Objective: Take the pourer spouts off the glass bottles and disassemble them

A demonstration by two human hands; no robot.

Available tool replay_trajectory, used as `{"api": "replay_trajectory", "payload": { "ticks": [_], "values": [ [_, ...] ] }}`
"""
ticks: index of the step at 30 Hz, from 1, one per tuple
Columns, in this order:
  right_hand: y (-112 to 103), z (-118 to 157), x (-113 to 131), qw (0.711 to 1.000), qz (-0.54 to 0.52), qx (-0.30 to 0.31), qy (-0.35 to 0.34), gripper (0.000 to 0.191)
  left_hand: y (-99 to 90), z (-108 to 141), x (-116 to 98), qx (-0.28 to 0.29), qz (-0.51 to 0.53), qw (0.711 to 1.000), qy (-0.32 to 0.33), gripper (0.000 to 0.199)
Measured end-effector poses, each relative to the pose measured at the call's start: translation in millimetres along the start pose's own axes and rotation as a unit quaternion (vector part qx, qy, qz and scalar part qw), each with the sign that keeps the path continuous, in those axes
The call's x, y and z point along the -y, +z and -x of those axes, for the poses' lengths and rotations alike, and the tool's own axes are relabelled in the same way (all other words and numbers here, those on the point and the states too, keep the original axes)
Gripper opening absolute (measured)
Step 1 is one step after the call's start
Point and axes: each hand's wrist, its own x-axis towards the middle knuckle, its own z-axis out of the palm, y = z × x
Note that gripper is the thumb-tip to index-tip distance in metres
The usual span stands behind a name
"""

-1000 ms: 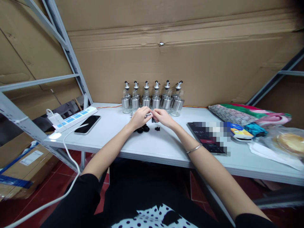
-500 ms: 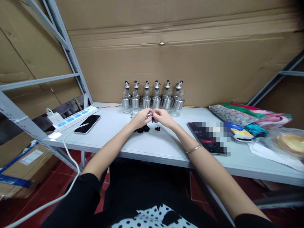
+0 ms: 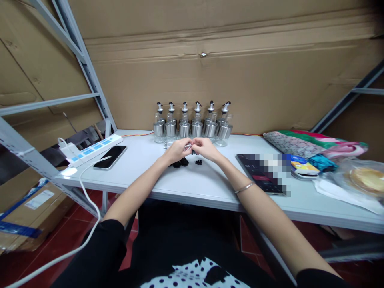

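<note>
My left hand [image 3: 179,149] is closed around a small shiny silver pourer spout [image 3: 188,147], mostly covered by its fingers. Against it, the fingertips of my right hand [image 3: 205,148] are pinched together; whatever they grip is hidden. Black round caps [image 3: 181,162] lie on the table below my left hand. Several tiny black pieces [image 3: 198,162] sit under my right hand, and more black parts show just beneath the fingers. Behind the hands stand glass bottles with steel sleeves [image 3: 196,129]; those in the back row carry silver pourers with black tips [image 3: 198,106].
On the left of the table [image 3: 192,186] are a white power strip [image 3: 95,149] and a phone [image 3: 110,157] with a cable. To the right lie a dark tablet-like device [image 3: 261,176], packets [image 3: 304,166], folded cloth [image 3: 315,144] and a plastic food container [image 3: 367,178]. Cardboard [image 3: 234,80] stands behind.
Both hands stay together in nearly the same place, with only a slight shift of the fingers. The view has moved a touch; the bottles and loose parts remain where they were.
</note>
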Motion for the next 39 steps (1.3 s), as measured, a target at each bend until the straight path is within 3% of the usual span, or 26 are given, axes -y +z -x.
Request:
{"api": "replay_trajectory", "payload": {
  "ticks": [10,17,23,27,29,32,35,39],
  "values": [
    [0.3,-1.0,-2.9,1.000,0.015,0.006,-0.022,0.008,0.8,-1.8,1.6,0.010,-0.047,0.998,0.037,0.009],
    [2.2,-2.5,-3.9,0.993,-0.102,-0.022,-0.046,0.011,-2.8,-0.5,7.3,-0.033,-0.024,0.999,0.022,0.007],
    [3.9,-9.2,-14.7,0.999,0.005,-0.048,-0.022,0.008,0.5,-0.3,6.6,-0.044,-0.003,0.999,0.017,0.004],
    [-8.0,-9.3,-14.6,0.999,0.028,-0.041,-0.008,0.009,-2.4,-0.2,4.1,-0.053,-0.005,0.999,0.005,0.004],
    [-18.0,-6.8,-10.6,0.998,0.060,-0.011,0.011,0.009,-3.2,0.1,3.0,-0.050,-0.003,0.999,0.001,0.005],
    [-35.9,-0.5,-6.3,0.981,0.125,0.124,0.079,0.014,-3.4,0.5,1.6,-0.042,-0.002,0.999,-0.005,0.005],
    [-52.7,6.0,-9.1,0.934,0.157,0.266,0.179,0.020,-3.6,0.8,0.9,-0.037,-0.004,0.999,-0.012,0.007],
    [-64.3,10.4,-20.0,0.877,0.134,0.329,0.324,0.028,-3.9,1.3,1.0,-0.034,0.001,0.999,-0.017,0.008]
  ]
}}
